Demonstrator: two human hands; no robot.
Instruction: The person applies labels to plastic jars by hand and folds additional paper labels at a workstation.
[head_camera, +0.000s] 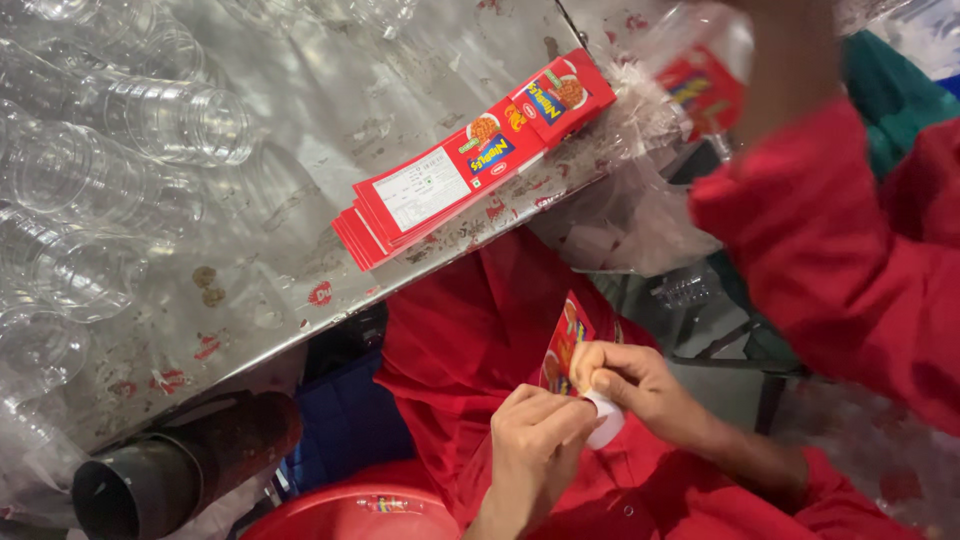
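Note:
My right hand (632, 385) pinches a small red printed label (563, 345) held upright over my lap. My left hand (535, 445) is curled against the label's lower edge, fingers closed on it. A small white rounded piece (607, 422) shows between the two hands; what it belongs to is hidden. A stack of the same red labels (470, 165) lies flat on the metal table (300, 120) near its edge, up and left of my hands.
Several clear empty plastic bottles (175, 120) lie along the table's left side. Another person's red-sleeved arm (830, 260) reaches in at the upper right, holding a labelled clear bottle (705, 80). A dark pipe (180, 465) and a red tub rim (360, 510) sit below the table.

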